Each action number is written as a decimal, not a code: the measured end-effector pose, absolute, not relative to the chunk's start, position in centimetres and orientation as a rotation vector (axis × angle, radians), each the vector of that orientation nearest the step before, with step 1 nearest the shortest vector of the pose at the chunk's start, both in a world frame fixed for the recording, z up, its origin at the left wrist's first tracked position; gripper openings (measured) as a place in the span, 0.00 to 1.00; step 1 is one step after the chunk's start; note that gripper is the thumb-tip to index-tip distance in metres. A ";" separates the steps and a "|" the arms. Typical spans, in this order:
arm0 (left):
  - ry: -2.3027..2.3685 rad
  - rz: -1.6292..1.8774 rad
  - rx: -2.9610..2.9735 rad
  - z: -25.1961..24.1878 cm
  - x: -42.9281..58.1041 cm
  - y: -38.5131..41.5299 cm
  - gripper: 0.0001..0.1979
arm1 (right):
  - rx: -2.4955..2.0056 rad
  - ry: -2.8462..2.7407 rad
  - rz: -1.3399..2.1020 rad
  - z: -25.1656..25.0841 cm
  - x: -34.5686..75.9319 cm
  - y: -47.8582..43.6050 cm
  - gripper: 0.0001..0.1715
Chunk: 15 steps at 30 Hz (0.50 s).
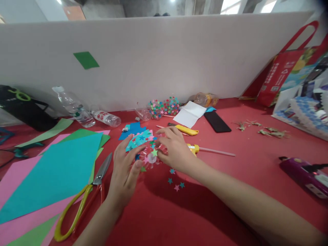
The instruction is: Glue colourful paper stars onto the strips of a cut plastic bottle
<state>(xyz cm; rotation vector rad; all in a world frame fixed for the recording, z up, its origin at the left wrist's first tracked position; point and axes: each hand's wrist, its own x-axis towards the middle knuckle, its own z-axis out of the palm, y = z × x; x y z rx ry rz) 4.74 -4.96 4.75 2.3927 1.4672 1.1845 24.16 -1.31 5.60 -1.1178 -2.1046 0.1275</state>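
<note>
A clear plastic piece [152,158], seemingly cut from a bottle and fluted at its rim, lies on the red table between my hands with paper stars on it. My left hand [125,167] is at its left, thumb and fingers spread apart. Over the right side of the piece, my right hand [174,147] curls its fingers and thumb around the plastic edge; the fingertips are partly hidden. A light green star [154,152] shows by the right thumb. Behind lies a turquoise paper strip [139,139] with stars on it. Loose stars [176,187] lie in front.
Scissors [99,174] and coloured paper sheets [58,174] lie left. Behind are plastic bottles [74,107], star-covered plastic pieces [164,107], a yellow cutter [188,130], white paper [189,114] and a black phone [217,121]. A yellow glue gun [193,149] sits behind my right wrist; a purple power strip [304,176] is right.
</note>
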 end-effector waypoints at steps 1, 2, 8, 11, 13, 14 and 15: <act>1.469 1.186 2.391 4.7 4.8 -5.0 0.18 | -1.126 -2.105 0.118 5.6 24.2 -1.4 0.05; 1.468 1.185 2.392 4.7 4.8 -5.0 0.18 | -1.131 -2.106 0.106 5.7 24.2 -1.5 0.05; 1.446 1.184 2.423 4.7 4.8 -5.1 0.18 | -1.147 -2.133 -0.025 5.3 24.2 -1.3 0.05; 1.451 1.167 2.410 4.6 4.8 -5.1 0.18 | -1.152 -2.150 -0.101 5.2 24.2 -1.2 0.06; 1.453 1.161 2.397 4.6 4.8 -5.1 0.18 | -1.157 -2.148 -0.133 5.2 24.3 -1.3 0.08; 1.452 1.160 2.399 4.6 4.8 -5.1 0.18 | -1.161 -2.145 -0.144 5.2 24.3 -1.4 0.09; 1.451 1.161 2.404 4.6 4.8 -5.1 0.18 | -1.168 -2.145 -0.153 5.3 24.3 -1.5 0.09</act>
